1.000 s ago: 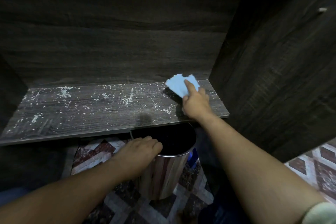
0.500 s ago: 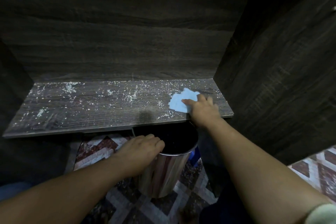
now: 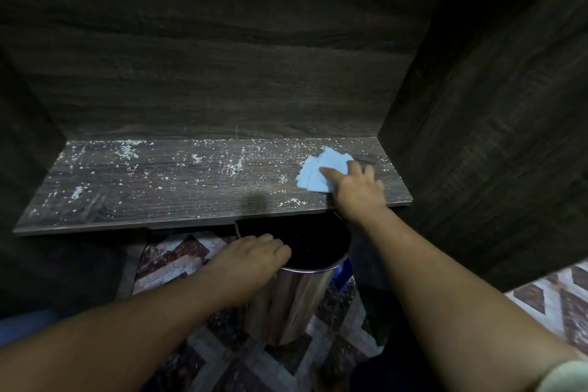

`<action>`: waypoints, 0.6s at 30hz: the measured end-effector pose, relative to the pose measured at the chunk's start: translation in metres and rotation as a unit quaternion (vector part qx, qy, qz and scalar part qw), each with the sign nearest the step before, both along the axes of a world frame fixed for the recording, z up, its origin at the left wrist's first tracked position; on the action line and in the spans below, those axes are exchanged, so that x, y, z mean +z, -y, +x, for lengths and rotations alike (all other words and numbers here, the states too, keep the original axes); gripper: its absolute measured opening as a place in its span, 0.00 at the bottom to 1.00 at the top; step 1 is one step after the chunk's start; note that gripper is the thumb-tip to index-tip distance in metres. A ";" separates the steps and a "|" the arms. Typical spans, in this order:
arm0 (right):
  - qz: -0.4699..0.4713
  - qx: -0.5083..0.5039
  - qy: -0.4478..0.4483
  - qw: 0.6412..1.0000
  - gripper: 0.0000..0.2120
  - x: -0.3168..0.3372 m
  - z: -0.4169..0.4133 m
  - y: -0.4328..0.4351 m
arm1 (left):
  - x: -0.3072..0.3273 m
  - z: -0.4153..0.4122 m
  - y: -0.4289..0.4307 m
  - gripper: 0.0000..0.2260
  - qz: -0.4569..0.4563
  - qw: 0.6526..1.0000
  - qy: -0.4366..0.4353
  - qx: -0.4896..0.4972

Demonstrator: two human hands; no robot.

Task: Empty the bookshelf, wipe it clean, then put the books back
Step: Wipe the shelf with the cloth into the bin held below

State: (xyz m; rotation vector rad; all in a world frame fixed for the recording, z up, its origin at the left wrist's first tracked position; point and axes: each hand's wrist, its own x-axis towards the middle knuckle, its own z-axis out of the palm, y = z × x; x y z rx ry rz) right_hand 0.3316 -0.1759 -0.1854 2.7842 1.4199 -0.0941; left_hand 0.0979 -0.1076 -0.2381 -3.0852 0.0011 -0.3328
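Bookshelf (image 3: 222, 73): directly ahead of me; the one board (image 3: 178, 188) in view carries no books, so I judge emptying done here.
Dirt: white specks (image 3: 127, 149) cover most of the board; I judge wiping barely begun.
Right hand (image 3: 358, 191): fingers nearly straight, pressing a pale blue cloth (image 3: 318, 173) flat at the board's right end.
Left hand (image 3: 251, 256): fingers curled over the rim of a metal bin (image 3: 296, 302), just below the board's front edge.
Remaining: clear the specks, return the books; none in view.
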 end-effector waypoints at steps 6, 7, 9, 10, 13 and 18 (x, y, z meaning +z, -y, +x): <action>0.065 -0.126 -0.047 0.989 0.26 0.006 0.011 0.004 | -0.001 -0.002 -0.001 0.23 -0.011 1.000 0.005 0.002; 0.052 -0.128 -0.069 0.988 0.26 0.005 0.010 0.005 | -0.001 -0.002 0.000 0.23 -0.011 1.000 0.006 0.001; 0.007 -0.099 -0.109 0.989 0.27 0.000 0.008 0.007 | 0.000 -0.001 0.000 0.23 -0.009 1.000 0.007 0.000; -0.012 -0.077 -0.119 0.990 0.28 -0.001 0.006 0.007 | 0.000 -0.001 0.000 0.23 -0.008 1.000 0.007 -0.001; -0.029 -0.021 -0.127 0.991 0.28 0.001 0.003 0.006 | -0.001 -0.001 0.000 0.23 -0.003 1.000 0.001 -0.003; -0.008 0.053 -0.177 0.983 0.26 0.002 -0.003 0.003 | -0.004 -0.002 -0.002 0.22 0.002 1.000 -0.007 -0.001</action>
